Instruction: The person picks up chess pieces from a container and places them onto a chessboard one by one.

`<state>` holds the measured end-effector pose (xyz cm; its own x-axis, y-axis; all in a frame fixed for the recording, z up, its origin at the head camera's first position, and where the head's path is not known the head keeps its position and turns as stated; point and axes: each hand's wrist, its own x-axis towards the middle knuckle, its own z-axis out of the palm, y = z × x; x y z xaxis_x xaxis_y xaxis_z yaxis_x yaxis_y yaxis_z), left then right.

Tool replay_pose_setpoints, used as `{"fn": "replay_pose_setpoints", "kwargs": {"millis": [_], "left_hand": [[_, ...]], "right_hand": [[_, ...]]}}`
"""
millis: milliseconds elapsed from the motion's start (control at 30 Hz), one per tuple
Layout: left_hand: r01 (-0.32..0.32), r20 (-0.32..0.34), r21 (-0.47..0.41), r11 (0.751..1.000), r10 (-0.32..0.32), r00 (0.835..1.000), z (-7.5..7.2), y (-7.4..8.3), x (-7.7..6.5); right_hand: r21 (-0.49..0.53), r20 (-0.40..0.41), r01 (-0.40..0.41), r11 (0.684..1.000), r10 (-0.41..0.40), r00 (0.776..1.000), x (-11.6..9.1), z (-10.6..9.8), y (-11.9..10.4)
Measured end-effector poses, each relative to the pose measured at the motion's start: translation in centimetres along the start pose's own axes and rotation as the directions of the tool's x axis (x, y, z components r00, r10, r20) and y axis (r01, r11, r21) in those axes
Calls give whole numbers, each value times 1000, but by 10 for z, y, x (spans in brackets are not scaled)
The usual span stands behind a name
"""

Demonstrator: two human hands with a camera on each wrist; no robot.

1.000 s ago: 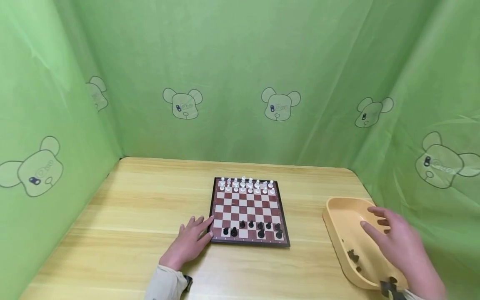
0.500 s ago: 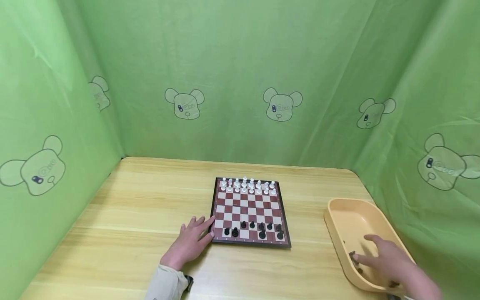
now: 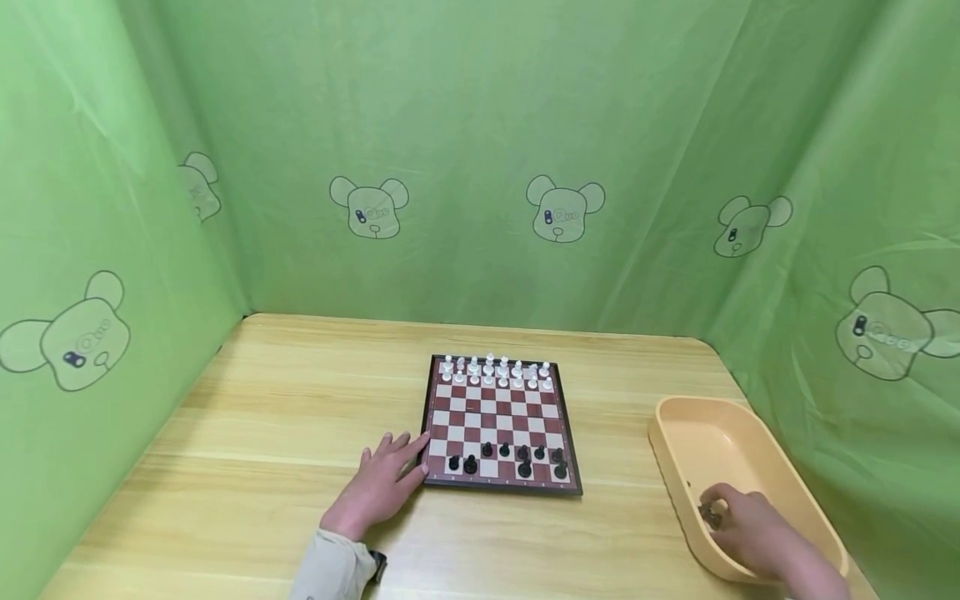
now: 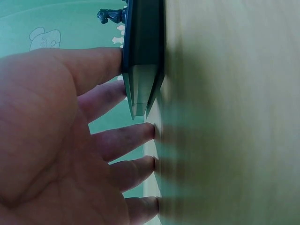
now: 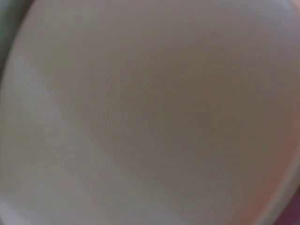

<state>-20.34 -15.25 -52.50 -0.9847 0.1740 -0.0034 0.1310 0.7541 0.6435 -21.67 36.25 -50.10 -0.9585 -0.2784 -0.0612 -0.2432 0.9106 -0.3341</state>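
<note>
A chessboard with red and white squares lies mid-table. White chess pieces fill two rows at its far side; several black chess pieces stand near its close edge. My left hand has its thumb and index finger touching the board's left edge, and the other fingertips rest on the table, as the left wrist view shows. My right hand is down in the orange tray, fingers bent over dark chess pieces. Whether it pinches one is hidden.
A tiny dark bit lies by the tray's left wall. Green curtains with bear-head prints surround the wooden table at the back and sides. The right wrist view is mostly a blurred pale surface.
From above the tray, my right hand has come down and left into it, and its fingers have bent in at the dark pieces. My left hand stays at the board's edge.
</note>
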Motion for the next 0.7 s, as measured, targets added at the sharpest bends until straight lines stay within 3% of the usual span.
{"fn": "replay_pose_setpoints", "kwargs": {"millis": [100, 200, 333, 700], "left_hand": [[2, -2, -1, 1000, -2, 1000, 0, 0, 0], [3, -5, -1, 1000, -3, 1000, 1, -1, 1], [2, -7, 1, 1000, -2, 1000, 1, -1, 1], [8, -2, 1, 1000, -8, 1000, 1, 0, 1]], "right_hand": [[30, -35, 104, 994, -103, 994, 2, 4, 4], [44, -21, 124, 991, -123, 992, 4, 5, 5], [50, 22, 41, 998, -42, 999, 4, 4, 3], [20, -55, -61, 998, 62, 997, -1, 5, 3]]}}
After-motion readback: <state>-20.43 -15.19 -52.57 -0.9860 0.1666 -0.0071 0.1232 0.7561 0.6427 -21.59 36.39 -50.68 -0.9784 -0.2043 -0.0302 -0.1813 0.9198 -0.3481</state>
